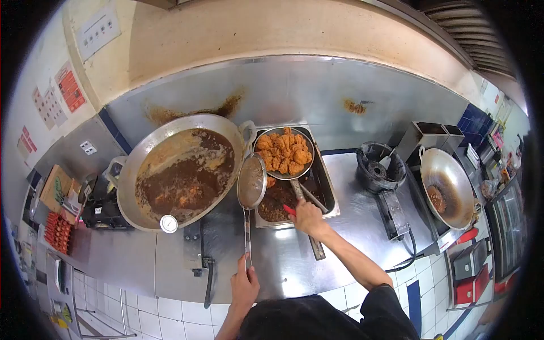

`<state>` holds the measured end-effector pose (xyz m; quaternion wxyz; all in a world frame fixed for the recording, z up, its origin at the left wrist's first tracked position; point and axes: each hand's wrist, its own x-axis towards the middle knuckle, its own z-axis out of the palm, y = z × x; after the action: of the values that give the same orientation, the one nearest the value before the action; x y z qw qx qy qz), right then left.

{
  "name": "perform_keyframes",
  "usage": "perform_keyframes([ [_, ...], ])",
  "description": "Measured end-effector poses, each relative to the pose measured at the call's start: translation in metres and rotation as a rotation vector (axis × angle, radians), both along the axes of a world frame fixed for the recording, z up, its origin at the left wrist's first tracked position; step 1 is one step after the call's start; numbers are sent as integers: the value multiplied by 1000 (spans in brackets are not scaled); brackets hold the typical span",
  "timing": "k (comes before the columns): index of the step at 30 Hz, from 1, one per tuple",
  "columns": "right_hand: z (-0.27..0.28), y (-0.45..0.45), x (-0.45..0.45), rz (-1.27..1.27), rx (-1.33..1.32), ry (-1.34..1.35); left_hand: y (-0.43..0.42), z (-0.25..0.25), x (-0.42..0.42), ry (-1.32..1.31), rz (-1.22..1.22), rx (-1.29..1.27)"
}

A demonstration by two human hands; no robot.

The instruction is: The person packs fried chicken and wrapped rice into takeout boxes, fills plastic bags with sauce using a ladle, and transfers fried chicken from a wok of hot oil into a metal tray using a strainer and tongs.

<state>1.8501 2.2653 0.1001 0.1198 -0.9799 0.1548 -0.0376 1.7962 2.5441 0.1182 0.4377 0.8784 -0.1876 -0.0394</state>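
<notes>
My left hand (245,283) is closed around the long wire handle of a round fine-mesh strainer (251,181), whose bowl sits between the big wok and the metal tray. Closed on the handle of a round skimmer (297,190) is my right hand (307,217). Golden fried chicken pieces (285,150) are heaped in that skimmer, over the rectangular metal tray (331,214). Brown crumbs (274,207) and dark liquid lie in the tray. A small red object (289,210) shows beside my right fingers; its kind is unclear. Some of the tray is hidden under the skimmer.
A large wok (128,190) of bubbling dark oil stands at left, a dial thermometer (169,224) at its front rim. To the right are a black burner (381,170) and a second wok (453,175). A red egg tray (58,232) stands far left.
</notes>
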Motion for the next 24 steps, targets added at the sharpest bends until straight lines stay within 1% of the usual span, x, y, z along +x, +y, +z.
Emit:
perform_keyframes([
  [3,-17,10,19,11,29,-3,-2,-3,0,3,20,-34],
  [5,-26,17,22,-7,-2,-34,-5,-4,-3,-30,35,-56],
  [6,-27,22,24,-77,30,-37,-5,-4,-4,-56,49,-80],
  [7,-27,23,27,-72,31,-38,-4,-6,-4,-58,55,-79],
  [9,-27,23,32,-119,63,-56,-2,-11,-5,35,44,-39],
  [13,-34,25,40,-110,47,-61,-3,-8,-10,61,46,-37],
  [15,-42,29,47,-160,-22,-63,-4,-4,-11,97,44,-40],
  [16,-56,31,54,-160,-23,-62,-5,-4,-11,98,44,-41],
  [17,-71,33,62,-197,-163,-86,-6,-4,-12,85,43,-43],
  [18,-70,36,64,-235,-303,-107,-7,-5,-13,73,41,-43],
  [19,-69,37,65,-237,-302,-105,-7,-6,-14,75,38,-42],
  [21,-59,34,74,-111,-383,-14,-8,-9,-14,76,28,-58],
  [23,-56,30,78,-121,-371,-24,-9,-9,-17,91,26,-56],
  [24,-55,26,78,-35,-451,-56,-8,-7,-17,103,30,-56],
])
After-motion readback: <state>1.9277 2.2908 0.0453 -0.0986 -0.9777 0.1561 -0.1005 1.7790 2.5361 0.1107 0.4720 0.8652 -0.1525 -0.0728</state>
